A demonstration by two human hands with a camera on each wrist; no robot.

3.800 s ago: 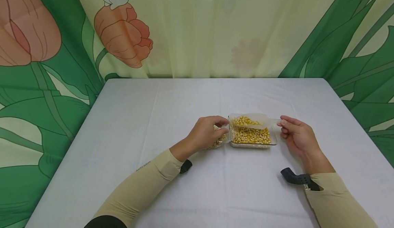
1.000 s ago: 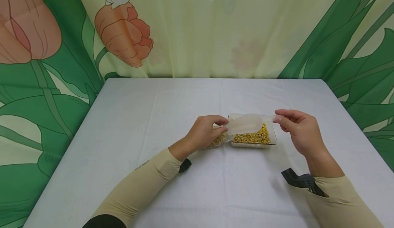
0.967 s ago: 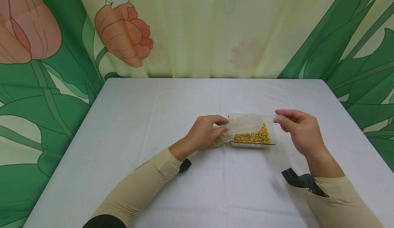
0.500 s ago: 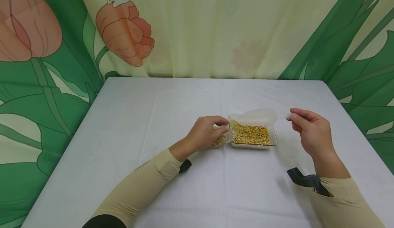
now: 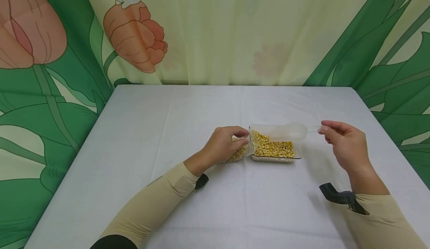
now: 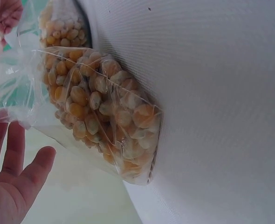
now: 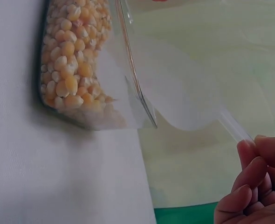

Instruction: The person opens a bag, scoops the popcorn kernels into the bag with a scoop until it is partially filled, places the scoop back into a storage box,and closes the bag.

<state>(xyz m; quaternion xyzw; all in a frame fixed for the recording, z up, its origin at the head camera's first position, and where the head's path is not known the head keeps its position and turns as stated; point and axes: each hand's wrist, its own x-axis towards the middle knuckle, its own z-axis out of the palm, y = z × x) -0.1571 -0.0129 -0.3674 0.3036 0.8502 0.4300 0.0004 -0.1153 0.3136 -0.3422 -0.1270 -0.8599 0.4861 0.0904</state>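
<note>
In the head view my left hand (image 5: 222, 144) holds the mouth of a clear plastic bag (image 5: 237, 154) at the left end of a glass container. Corn kernels fill the lower part of the bag (image 6: 100, 107) in the left wrist view. The rectangular glass container (image 5: 300, 152) holds a layer of yellow corn kernels (image 5: 277, 150). My right hand (image 5: 349, 146) pinches the thin handle of a translucent white scoop (image 5: 295, 131) between thumb and fingers. The scoop's bowl (image 7: 184, 88) overlaps the container's far right rim, its front end reaching down behind the glass.
A white cloth covers the table (image 5: 188, 111), which ends in a straight back edge. Behind it hangs a curtain (image 5: 215, 32) printed with flowers and leaves. Dark straps with camera mounts (image 5: 339, 196) sit at the wrists.
Kernels lay in the scoop at first; later it was turned over by the bag's mouth. Since then my right hand has drawn it right and tilted it. My left hand has stayed put.
</note>
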